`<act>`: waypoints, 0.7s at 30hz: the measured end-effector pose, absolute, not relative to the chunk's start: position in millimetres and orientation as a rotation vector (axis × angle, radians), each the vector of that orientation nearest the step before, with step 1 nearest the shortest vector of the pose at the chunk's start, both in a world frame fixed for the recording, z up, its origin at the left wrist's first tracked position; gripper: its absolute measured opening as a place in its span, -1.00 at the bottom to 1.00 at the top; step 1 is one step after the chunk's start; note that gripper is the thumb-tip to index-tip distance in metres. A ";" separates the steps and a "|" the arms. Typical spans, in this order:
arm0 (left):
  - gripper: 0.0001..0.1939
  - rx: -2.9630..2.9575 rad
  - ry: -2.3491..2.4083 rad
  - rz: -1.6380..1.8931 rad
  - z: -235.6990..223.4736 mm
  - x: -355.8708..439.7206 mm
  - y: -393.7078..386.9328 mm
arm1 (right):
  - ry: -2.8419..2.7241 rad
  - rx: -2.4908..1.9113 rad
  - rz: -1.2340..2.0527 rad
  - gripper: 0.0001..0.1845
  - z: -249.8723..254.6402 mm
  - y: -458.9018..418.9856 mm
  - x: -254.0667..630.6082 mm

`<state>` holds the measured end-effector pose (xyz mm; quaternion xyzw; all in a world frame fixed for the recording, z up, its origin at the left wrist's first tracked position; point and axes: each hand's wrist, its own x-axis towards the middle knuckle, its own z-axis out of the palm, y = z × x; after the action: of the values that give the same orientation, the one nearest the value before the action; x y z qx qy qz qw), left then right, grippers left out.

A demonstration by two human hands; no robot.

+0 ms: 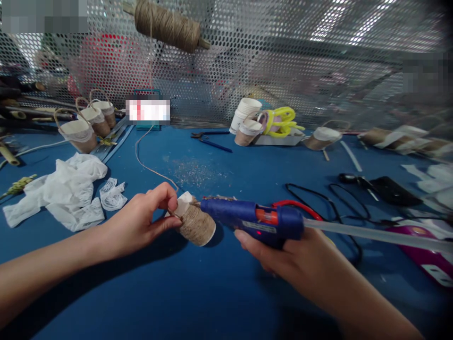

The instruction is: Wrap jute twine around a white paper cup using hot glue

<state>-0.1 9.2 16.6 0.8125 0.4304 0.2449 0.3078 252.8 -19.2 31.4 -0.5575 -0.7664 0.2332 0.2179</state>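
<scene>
A small paper cup wrapped in brown twine (pixel 196 226) lies tilted on the blue table, a bare white part showing at its upper left. My left hand (pixel 148 215) is closed at the cup's left side, thumb and forefinger pinching the twine (pixel 143 165) against it. That strand runs back across the table. In my right hand (pixel 293 259) is a blue hot glue gun (pixel 247 217), its nozzle at the cup's upper edge. A red light glows on the gun, and a long clear glue stick (pixel 361 232) sticks out behind it.
A twine spool (pixel 167 26) hangs at the perforated metal screen. Wrapped cups with handles (pixel 79 137) stand back left, behind white lace (pixel 76 189). Pliers (pixel 212 139), stacked white cups (pixel 244 113) and yellow cord (pixel 279 120) sit behind. Black cables (pixel 318 193) lie right.
</scene>
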 end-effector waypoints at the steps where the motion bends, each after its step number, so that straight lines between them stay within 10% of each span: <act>1: -0.89 2.144 1.133 0.652 16.0 -0.2 9.4 | -2.148 -1.525 0.644 -0.66 31.8 -17.7 252.4; 21: -0.89 2.120 1.154 0.631 17.3 0.7 8.8 | -2.219 -1.468 0.691 -0.74 35.7 -21.6 250.6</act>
<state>0.7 8.8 17.3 0.8057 0.4386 0.2399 0.3176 250.6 -21.6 35.7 -0.5239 -0.7917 0.2465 0.1951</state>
